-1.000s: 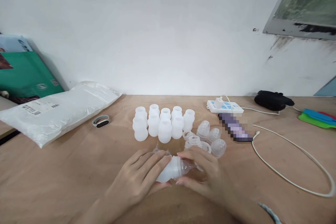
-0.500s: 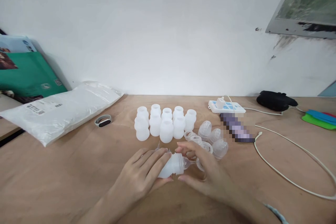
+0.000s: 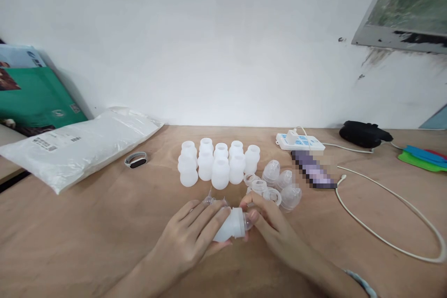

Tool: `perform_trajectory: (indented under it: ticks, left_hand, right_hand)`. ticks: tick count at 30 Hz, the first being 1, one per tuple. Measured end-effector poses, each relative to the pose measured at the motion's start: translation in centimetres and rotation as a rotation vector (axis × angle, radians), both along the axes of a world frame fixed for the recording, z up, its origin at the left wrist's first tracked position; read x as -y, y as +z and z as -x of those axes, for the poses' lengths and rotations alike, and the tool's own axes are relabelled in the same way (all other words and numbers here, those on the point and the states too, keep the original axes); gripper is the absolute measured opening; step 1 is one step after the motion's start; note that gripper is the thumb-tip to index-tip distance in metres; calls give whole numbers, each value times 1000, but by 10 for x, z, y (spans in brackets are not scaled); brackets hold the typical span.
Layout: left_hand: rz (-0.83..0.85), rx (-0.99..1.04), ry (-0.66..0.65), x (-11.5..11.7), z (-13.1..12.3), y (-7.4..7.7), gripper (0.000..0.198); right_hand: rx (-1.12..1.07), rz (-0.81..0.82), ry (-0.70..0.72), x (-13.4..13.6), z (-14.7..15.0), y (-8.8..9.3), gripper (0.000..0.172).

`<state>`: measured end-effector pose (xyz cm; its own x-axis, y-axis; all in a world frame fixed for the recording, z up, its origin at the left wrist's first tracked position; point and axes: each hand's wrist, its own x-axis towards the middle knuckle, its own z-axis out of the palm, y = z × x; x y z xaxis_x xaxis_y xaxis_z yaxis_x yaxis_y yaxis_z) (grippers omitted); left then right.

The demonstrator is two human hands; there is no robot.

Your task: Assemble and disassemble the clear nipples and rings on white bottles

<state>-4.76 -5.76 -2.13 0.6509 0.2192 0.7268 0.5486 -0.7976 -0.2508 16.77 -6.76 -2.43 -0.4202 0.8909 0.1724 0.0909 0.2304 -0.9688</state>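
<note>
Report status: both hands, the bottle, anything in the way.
Left hand around white bottle; right hand pinching its clear nipple, tip hidden. Bottle held sideways, nipple end rightward. Nothing seen blocking; loose rings and domed caps just beyond right hand.

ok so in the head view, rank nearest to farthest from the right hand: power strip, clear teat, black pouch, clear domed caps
1. Clear teat: against the right hand
2. Clear domed caps: beyond it, slightly right
3. Power strip: farther back, right
4. Black pouch: back, far right
</note>
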Motion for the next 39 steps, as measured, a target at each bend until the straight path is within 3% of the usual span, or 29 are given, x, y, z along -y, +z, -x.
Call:
perform_trajectory:
  ticks: [7, 12, 15, 19, 26, 29, 32, 35, 39]
  left_hand:
    - [38, 53, 62, -4, 6, 7, 28]
    - [41, 29, 91, -8, 8, 6, 31]
    - [58, 10, 69, -9, 7, 2, 33]
    - [69, 17, 51, -8, 5, -2, 35]
    - [32, -31, 47, -6, 4, -6, 35]
    - [7, -65, 47, -6, 4, -5, 33]
    - [-62, -70, 28, -5, 4, -3, 30]
    - [-118, -73, 17, -2, 4, -5, 26]
    - [-152, -58, 10, 3, 6, -10, 27]
  right_hand:
    - [-72, 53, 121, -2, -1, -9, 64]
    - [-71, 16, 188, -3, -5, -4, 53]
    - [1, -113, 73, -2, -6, 3, 42]
    - [265, -282, -59, -1, -5, 7, 31]
    - [703, -906, -230, 0, -6, -3, 33]
    - [766, -1009, -278, -1, -5, -3, 29]
    - [638, -904, -180, -3, -4, 1, 27]
    - [468, -643, -62, -2, -3, 3, 23]
    - [302, -262, -44, 1, -1, -2, 10]
